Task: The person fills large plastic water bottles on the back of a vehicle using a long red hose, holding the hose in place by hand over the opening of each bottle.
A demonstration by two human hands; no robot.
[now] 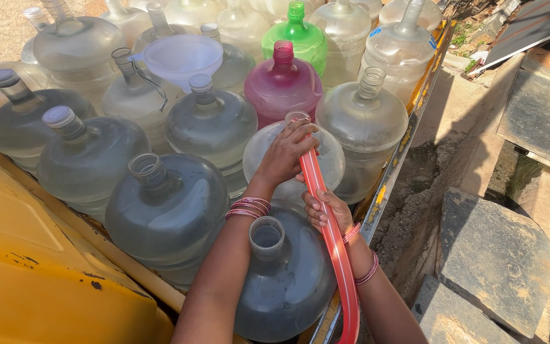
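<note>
The left hand [286,153] grips the end of a soft red hose [326,223], aiming it into the mouth of a clear round jug [259,150] so nothing spills. The right hand [327,210], at five o'clock from it, wraps the hose to steady it. Smooth plastic jugs crowd around; a white funnel [183,57] sits at eleven o'clock.

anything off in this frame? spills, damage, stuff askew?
No spill visible. A white funnel lies loose, tilted on top of the jugs at the back instead of sitting in a neck. Some jugs are capped, others open. The left hand feeds a red hose into a clear jug; the right hand grips the hose lower down.
</note>
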